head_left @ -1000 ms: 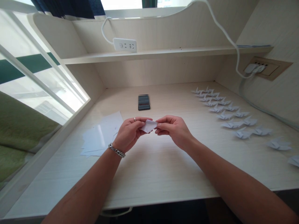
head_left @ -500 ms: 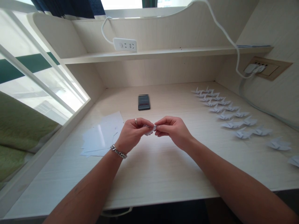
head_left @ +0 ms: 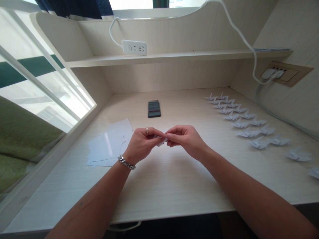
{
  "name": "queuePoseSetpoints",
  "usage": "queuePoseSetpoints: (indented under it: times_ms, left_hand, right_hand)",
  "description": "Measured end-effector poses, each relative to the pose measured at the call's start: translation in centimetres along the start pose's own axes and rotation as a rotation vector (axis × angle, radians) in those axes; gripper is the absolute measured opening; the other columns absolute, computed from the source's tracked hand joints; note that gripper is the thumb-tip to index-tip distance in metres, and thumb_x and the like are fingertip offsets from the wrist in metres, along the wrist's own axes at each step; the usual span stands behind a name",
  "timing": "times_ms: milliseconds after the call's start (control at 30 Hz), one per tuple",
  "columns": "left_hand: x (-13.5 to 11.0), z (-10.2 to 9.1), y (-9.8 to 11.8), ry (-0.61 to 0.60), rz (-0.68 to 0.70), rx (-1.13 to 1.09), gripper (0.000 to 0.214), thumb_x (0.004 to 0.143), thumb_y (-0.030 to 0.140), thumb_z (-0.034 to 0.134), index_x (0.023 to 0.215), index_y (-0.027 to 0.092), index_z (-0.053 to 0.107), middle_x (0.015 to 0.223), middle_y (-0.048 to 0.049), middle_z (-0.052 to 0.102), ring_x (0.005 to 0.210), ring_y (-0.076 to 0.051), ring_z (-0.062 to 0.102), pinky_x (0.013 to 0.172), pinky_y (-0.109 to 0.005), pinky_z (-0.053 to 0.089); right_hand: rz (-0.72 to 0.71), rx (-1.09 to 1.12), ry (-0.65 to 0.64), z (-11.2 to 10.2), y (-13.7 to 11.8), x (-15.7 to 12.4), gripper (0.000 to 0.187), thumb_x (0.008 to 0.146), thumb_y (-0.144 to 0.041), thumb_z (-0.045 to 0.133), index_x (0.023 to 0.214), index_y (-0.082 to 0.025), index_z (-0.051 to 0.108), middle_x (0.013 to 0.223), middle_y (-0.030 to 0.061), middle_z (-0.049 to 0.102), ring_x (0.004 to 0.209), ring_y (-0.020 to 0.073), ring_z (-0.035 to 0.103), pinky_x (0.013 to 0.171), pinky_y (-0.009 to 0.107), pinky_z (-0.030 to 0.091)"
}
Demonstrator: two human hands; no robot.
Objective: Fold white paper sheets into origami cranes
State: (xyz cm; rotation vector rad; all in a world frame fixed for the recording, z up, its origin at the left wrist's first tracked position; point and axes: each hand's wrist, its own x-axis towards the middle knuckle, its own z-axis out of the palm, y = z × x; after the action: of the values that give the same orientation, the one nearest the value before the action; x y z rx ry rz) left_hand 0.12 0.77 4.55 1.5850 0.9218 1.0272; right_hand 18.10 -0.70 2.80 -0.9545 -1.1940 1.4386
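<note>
A small folded piece of white paper (head_left: 161,142) is pinched between my two hands above the middle of the desk; the fingers hide most of it. My left hand (head_left: 144,142), with a ring and a chain bracelet, grips it between thumb and forefinger. From the other side my right hand (head_left: 185,137) pinches its right end, thumb and fingertips pressed together. Flat white paper sheets (head_left: 107,144) lie overlapping to the left of my left hand. Folded paper cranes (head_left: 245,123) stand in a double row on the right.
A dark phone (head_left: 154,109) lies beyond my hands. On the shelf (head_left: 169,57) at the back stands a white power strip (head_left: 134,47), its cable looping along the back. White plugs sit in the wall socket (head_left: 286,73) at the right. The desk's front edge (head_left: 174,217) runs below my forearms.
Thumbs and fingertips have shifted slightly on the folded paper, and my left forefinger reaches further over it. Less of the paper shows. The other things lie as before.
</note>
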Motion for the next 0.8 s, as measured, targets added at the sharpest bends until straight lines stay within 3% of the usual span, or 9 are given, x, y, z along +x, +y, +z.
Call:
queuePoseSetpoints:
  times_ms: [400, 567, 667, 800]
  left_hand:
    - [0.17, -0.13, -0.05, -0.044, -0.067, -0.035, 0.007, 0.072, 0.018, 0.074, 0.078, 0.013, 0.075, 0.073, -0.0052, 0.073, 0.069, -0.015, 0.067, 0.069, -0.026, 0.054]
    - [0.40, -0.47, -0.13, -0.096, -0.219, -0.287, 0.024, 0.073, 0.018, 0.071, 0.097, 0.013, 0.072, 0.080, -0.0072, 0.074, 0.072, -0.018, 0.069, 0.073, -0.032, 0.056]
    - [0.55, -0.52, -0.01, -0.049, -0.281, -0.384, 0.031, 0.075, 0.019, 0.069, 0.105, 0.013, 0.068, 0.076, -0.0066, 0.073, 0.069, -0.017, 0.068, 0.072, -0.033, 0.056]
    - [0.60, -0.33, -0.29, 0.005, -0.235, -0.291, 0.028, 0.075, 0.027, 0.074, 0.098, 0.013, 0.069, 0.074, -0.0041, 0.069, 0.069, -0.014, 0.065, 0.068, -0.029, 0.055]
  right_hand:
    - [0.035, -0.057, 0.070, 0.04, -0.25, -0.09, 0.020, 0.067, -0.030, 0.078, 0.077, -0.013, 0.073, 0.062, 0.0034, 0.068, 0.057, 0.0121, 0.062, 0.058, 0.026, 0.052]
    - [-0.014, -0.101, 0.102, 0.22, -0.22, -0.08, 0.018, 0.068, -0.028, 0.077, 0.077, -0.013, 0.073, 0.059, 0.0025, 0.066, 0.053, 0.0118, 0.060, 0.055, 0.026, 0.051]
    - [-0.056, -0.147, 0.138, 0.42, -0.16, -0.12, 0.017, 0.070, -0.028, 0.074, 0.077, -0.013, 0.072, 0.059, 0.0025, 0.066, 0.054, 0.0126, 0.061, 0.055, 0.026, 0.051]
    - [-0.136, -0.225, 0.144, 0.52, 0.12, -0.22, 0.016, 0.075, -0.029, 0.070, 0.080, -0.014, 0.072, 0.063, 0.0030, 0.068, 0.056, 0.0133, 0.062, 0.056, 0.026, 0.051]
